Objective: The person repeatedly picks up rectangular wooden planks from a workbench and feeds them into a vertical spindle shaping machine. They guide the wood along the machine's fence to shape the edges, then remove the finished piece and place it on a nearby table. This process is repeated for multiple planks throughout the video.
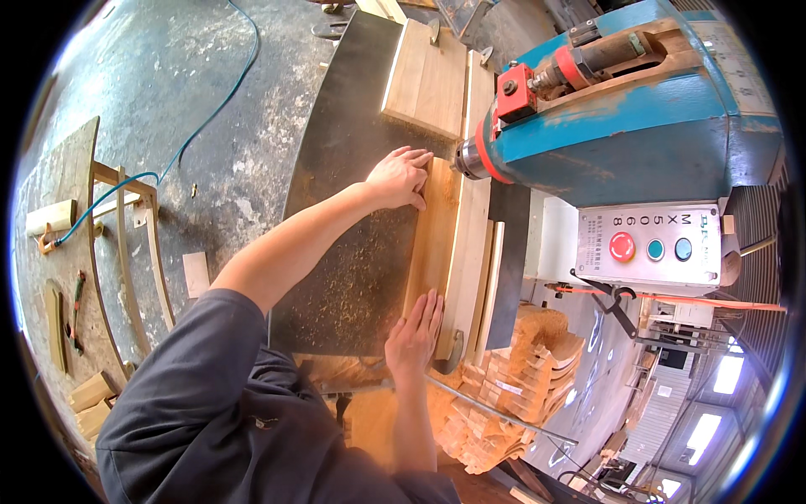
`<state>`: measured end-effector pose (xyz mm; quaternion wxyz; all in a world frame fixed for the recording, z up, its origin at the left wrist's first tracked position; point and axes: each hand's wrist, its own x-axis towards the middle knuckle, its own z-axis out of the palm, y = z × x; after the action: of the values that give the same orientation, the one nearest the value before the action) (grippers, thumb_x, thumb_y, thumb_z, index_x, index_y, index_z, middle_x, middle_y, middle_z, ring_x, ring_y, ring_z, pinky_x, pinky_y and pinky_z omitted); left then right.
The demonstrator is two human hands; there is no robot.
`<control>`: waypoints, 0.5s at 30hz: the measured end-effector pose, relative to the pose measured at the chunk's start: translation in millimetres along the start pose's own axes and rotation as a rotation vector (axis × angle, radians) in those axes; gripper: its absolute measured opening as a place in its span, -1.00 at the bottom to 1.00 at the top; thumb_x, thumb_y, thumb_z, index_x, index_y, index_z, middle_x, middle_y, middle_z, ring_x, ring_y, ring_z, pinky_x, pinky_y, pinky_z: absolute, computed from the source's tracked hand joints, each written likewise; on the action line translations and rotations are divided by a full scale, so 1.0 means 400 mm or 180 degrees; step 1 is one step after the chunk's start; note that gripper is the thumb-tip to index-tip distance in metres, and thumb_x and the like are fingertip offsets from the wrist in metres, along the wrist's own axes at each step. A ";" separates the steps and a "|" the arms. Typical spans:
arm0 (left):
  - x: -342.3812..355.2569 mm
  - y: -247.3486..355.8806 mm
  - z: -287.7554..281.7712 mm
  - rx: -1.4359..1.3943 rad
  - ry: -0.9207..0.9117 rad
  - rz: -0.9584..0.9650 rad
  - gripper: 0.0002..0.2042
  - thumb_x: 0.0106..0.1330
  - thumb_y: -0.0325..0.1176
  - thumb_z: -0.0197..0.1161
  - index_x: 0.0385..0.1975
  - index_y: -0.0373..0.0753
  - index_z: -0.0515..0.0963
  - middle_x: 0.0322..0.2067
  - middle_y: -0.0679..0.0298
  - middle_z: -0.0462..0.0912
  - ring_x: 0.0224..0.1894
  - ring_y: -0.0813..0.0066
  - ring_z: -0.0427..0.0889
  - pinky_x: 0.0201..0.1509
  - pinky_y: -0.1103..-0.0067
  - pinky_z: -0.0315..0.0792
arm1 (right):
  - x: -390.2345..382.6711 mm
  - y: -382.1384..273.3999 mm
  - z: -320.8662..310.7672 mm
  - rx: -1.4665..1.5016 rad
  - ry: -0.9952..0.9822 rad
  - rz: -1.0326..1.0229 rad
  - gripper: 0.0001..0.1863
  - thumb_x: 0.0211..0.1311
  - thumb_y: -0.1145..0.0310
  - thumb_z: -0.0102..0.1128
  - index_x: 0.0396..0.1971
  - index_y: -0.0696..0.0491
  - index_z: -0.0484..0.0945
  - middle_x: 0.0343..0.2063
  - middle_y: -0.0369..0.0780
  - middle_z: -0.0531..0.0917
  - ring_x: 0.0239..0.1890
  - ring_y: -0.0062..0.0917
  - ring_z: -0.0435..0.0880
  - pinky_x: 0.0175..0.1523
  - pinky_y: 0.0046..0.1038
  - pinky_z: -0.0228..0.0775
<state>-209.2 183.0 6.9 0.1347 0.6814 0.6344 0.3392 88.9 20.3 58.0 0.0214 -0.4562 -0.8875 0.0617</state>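
A narrow wooden board (430, 235) lies along a pale wooden fence (463, 277) on the dark, dust-strewn machine table (323, 252). My left hand (399, 181) grips the board's far end, thumb and fingers bent at its left edge, close beside the round cutter head (470, 158) of a blue machine (613, 151). My right hand (413, 336) rests on the board's near end with fingers extended flat. Whether the cutter touches the wood, I cannot tell.
A pale panel (426, 71) sits farther up the table. The control box (646, 244) has red and green buttons. A stack of shaped wood (520, 386) is at lower right. Leftward are a plywood bench (63, 185), a blue hose (210, 122) and loose offcuts (91, 391).
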 end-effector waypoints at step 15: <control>-0.020 0.029 -0.005 0.0060 -0.0080 -0.0040 -0.56 -0.08 0.01 0.63 -0.54 -0.22 0.60 0.45 0.02 0.40 0.56 0.13 0.24 0.65 0.20 0.05 | -0.033 0.003 0.004 -0.0057 0.0101 -0.0055 -0.28 0.39 0.39 0.08 0.47 0.38 0.15 0.53 0.15 0.15 0.59 0.09 0.06 0.65 0.00 -0.05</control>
<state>-201.1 173.1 13.1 0.1383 0.6829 0.6401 0.3238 97.4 10.3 56.5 0.0319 -0.4496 -0.8914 0.0463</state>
